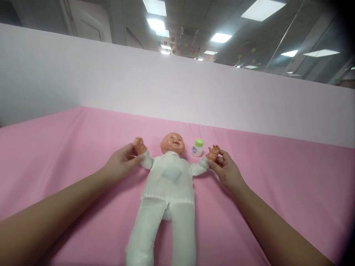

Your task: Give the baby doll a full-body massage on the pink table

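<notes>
A baby doll (169, 181) with a white cloth body and a hard, skin-toned head lies on its back in the middle of the head view. Its arms are spread out to both sides. My left hand (122, 159) is closed around the doll's wrist on the left, thumb on the near side. On the right, my right hand (227, 170) pinches the doll's other wrist between thumb and fingers. The doll's two plastic hands stick out above my grips. Its feet are cut off by the bottom edge of the view.
Beside the doll's head stands a small clear bottle (197, 148) with a green cap, close to my right hand. Pink sheeting (91, 147) covers the surface, with a few wrinkles. A white wall panel (166, 85) borders the far side, with glass above it.
</notes>
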Demonstrator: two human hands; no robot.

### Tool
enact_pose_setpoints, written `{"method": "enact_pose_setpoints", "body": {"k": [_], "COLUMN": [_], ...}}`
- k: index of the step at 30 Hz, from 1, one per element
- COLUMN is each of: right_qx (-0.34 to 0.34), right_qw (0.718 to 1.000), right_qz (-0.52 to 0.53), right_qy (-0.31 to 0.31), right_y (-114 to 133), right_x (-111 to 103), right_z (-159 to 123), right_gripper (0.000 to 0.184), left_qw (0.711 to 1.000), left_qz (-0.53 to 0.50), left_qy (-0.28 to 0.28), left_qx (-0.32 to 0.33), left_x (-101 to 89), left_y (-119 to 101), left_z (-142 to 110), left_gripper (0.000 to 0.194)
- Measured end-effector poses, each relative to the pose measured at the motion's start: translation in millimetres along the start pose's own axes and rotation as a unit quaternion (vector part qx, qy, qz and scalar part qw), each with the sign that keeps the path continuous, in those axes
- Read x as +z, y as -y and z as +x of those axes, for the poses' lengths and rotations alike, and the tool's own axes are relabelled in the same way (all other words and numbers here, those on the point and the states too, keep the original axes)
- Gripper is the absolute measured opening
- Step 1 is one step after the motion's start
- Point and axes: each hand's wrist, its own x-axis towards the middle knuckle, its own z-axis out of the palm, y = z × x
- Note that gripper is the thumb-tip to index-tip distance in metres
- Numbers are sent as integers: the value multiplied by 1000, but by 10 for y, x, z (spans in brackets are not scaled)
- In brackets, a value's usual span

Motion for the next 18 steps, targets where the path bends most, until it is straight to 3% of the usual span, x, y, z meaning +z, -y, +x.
{"method": "enact_pose_setpoints", "body": {"k": [3,5,7,9,11,13,15,18], "right_qx": [-149,-260,-340,-375,-379,-366,-306,-154], "right_qw": [986,950,906,876,868,882,918,980], "right_qz": [-63,-143,-201,-231,-247,-239,-212,-115], "right_qy": [41,92,153,197,203,175,135,44], "right_y": [216,321,381,394,369,315,241,110], "right_x": [130,220,308,382,424,420,366,215], "right_z": [-197,-310,-385,-420,-417,-382,-311,-145], "right_gripper": [49,37,37,41,40,38,38,48], "left_qw": [969,927,893,877,879,896,925,970], "left_qz": [119,178,218,247,251,236,214,164], "left_qy": [118,190,230,237,228,202,170,114], "left_qx": [183,271,320,337,336,316,265,135], "left_x": [66,75,69,61,62,70,76,44], "left_y": [-153,-187,-174,-131,-83,-55,-57,-65], "left_z": [-163,-216,-225,-208,-190,-183,-181,-150], "left_gripper": [37,45,53,56,54,50,46,42]}}
